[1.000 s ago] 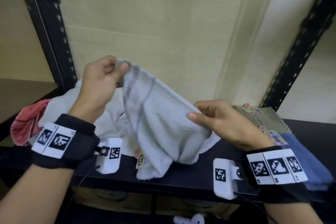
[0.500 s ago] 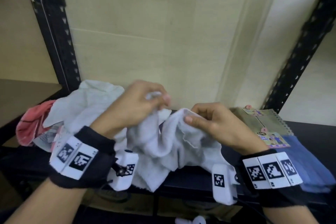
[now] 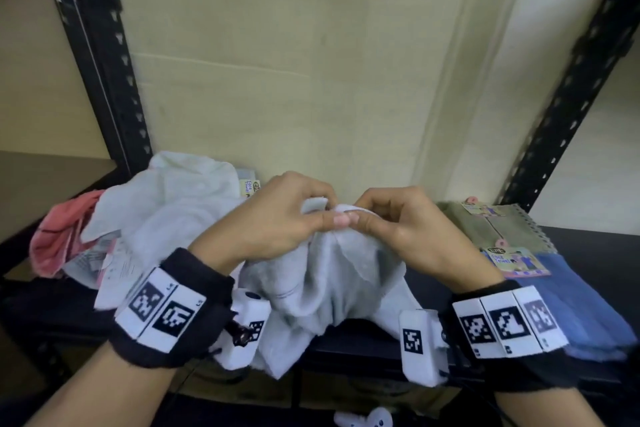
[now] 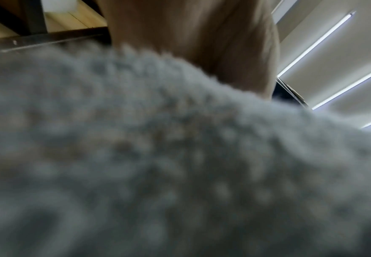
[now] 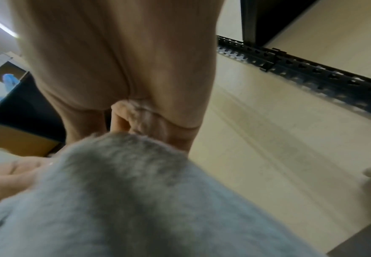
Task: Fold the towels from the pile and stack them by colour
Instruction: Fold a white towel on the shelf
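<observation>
Head view: I am pinching the top edge of the grey towel [image 3: 322, 274] with both hands, left hand [image 3: 277, 218] and right hand [image 3: 401, 229] meeting thumb to thumb over the middle of the shelf [image 3: 588, 239]; the cloth is hanging down past the shelf's front edge. I judge this fold as only beginning. The pile [image 3: 162, 208] of white and pink towels is waiting unfolded at the shelf's left end. Folded blue towels [image 3: 581, 305] and an olive one [image 3: 491, 229] are lying at the right end, so some sorting is done and most is left.

Left wrist view: blurred grey terry is filling the frame; the grip itself is hidden.

Right wrist view: my fingers [image 5: 136, 120] are curling onto the towel's edge.
</observation>
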